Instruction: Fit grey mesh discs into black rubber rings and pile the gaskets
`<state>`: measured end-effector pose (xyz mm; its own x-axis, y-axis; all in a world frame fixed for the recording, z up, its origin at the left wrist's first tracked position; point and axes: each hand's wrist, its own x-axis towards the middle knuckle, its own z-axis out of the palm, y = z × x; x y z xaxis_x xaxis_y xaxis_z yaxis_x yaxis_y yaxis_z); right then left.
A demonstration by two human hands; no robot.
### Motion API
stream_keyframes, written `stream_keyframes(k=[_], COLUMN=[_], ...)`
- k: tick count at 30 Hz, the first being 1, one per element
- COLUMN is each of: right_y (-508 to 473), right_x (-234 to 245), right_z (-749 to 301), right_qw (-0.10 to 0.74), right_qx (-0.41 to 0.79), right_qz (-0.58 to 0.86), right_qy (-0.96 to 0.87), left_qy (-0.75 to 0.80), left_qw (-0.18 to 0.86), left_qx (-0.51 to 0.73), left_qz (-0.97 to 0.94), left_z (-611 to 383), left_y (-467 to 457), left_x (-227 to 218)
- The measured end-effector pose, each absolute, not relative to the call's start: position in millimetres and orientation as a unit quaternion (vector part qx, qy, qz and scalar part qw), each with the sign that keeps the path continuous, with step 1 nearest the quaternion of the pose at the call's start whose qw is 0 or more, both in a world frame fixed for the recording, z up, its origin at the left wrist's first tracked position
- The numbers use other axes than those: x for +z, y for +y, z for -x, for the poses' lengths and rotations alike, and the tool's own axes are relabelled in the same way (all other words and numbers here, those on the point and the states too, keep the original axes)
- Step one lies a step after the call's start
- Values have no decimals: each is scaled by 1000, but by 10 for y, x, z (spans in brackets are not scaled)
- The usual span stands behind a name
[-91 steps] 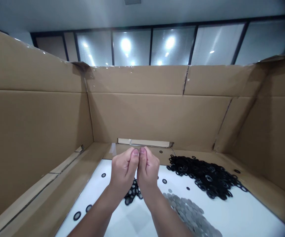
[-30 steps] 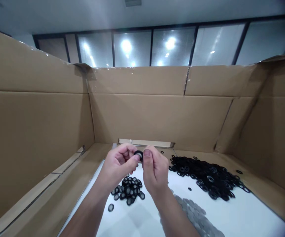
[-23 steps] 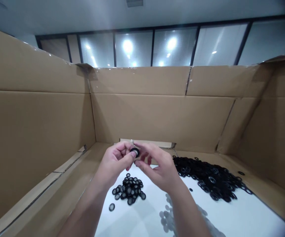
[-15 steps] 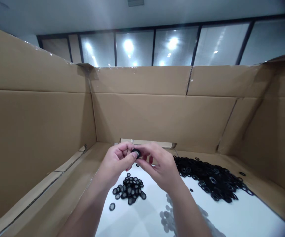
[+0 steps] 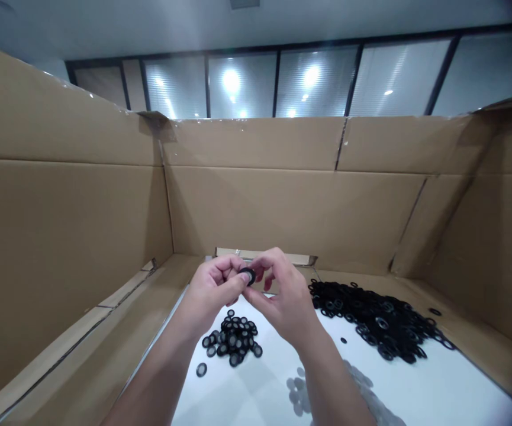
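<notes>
Head view: left hand (image 5: 213,290) and right hand (image 5: 285,302) pinching a black ring (image 5: 247,276), cardboard wall (image 5: 291,219) well ahead.

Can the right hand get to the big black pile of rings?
Probably yes: the right hand sits beside the big black pile, nothing between them, though its fingers are on a black ring.

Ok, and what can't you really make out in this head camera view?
Head view:
- Black ring: its lower edge is hidden by the fingers of the left hand, so the exact grip is unclear.
- Grey discs: partly hidden by the right forearm and cut off by the bottom edge.
- Large black ring pile: the rings overlap and are too small to count.
</notes>
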<state>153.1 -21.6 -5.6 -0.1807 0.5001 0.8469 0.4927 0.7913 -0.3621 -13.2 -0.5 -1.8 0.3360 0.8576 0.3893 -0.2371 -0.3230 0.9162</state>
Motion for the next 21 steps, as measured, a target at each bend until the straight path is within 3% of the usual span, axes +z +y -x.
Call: stream_keyframes(k=[5,12,17,21], right_y=[-199,-186,-197,-12], right_x=[-42,-85,-16,-81], right_z=[-1566,-1493,-1690,-2167], right_qw=[541,549,556,610], right_qx=[8,4,15,31], right_qz=[277,355,372,413], right_qy=[-794,-757,-743,-676], left_qy=[228,248,301,364], left_qw=[530,531,439,345], left_qx=[523,525,543,355], left_qz=[-627,-617,-650,-789], left_z=[129,99,171,259], left_y=[21,64,168,391], left_x=[-40,-72,-50,-157])
